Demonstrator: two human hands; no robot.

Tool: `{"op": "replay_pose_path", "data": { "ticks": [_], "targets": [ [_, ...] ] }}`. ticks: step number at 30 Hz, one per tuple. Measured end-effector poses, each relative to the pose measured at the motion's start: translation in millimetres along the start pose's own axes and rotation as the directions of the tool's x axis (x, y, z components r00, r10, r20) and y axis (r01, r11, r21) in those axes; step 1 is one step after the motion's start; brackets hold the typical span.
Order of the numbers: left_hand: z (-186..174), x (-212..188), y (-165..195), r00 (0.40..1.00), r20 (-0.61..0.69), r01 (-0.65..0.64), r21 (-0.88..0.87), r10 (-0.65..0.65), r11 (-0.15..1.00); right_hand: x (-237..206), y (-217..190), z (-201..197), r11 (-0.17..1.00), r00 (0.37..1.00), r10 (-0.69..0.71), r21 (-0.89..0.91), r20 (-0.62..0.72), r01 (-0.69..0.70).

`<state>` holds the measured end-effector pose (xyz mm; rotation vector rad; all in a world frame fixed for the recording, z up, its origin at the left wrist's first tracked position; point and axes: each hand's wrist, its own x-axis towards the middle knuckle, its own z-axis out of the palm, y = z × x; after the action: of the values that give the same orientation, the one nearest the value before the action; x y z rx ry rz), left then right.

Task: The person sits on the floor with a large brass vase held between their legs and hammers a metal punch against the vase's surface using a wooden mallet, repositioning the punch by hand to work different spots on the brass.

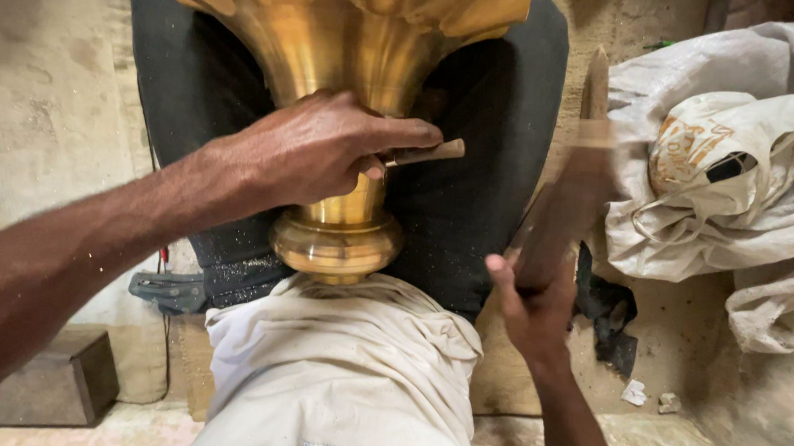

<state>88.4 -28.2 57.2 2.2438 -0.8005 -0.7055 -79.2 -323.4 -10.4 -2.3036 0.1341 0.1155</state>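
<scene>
A large brass vessel with a flared, petal-shaped body and a rounded foot lies across a dark cushion, its foot resting against my cloth-covered leg. My left hand presses on the vessel's narrow neck and grips a small metal chisel whose tip points right along the brass. My right hand is closed around the handle of a wooden mallet. The mallet is raised beside the vessel and looks blurred.
A black cushion lies under the vessel. Crumpled white bags are piled at the right. A dark wooden block sits at lower left on the stone floor, with a small grey tool nearby. Small debris lies at lower right.
</scene>
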Motion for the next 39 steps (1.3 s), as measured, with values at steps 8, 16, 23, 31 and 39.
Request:
{"op": "replay_pose_path", "data": {
  "ticks": [8, 16, 23, 31, 39],
  "targets": [
    [-2, -1, 1, 0.998, 0.033, -0.053, 0.005, 0.053, 0.999, 0, 5, 5, 0.999, 0.997, 0.042, -0.016, 0.058, -0.041],
    [-9, -1, 8, 0.980, 0.191, 0.035, 0.073, -0.049, 0.997, 2, 5, 15, 0.991, 0.987, -0.131, 0.004, -0.094, 0.132],
    [13, -17, -5, 0.977, 0.195, 0.071, 0.057, -0.081, 0.996, 10, 15, 18, 0.966, 0.958, -0.249, -0.105, -0.145, 0.235],
    [52, -51, -14, 0.802, -0.579, -0.033, -0.291, -0.149, 0.956, 61, -2, -16, 0.946, 0.959, -0.282, -0.171, -0.005, 0.277],
    [55, -51, -7, 0.759, -0.644, -0.050, -0.202, -0.094, 0.978, 110, -66, -53, 0.930, 0.943, -0.299, -0.178, 0.148, 0.323]
  ]
}}
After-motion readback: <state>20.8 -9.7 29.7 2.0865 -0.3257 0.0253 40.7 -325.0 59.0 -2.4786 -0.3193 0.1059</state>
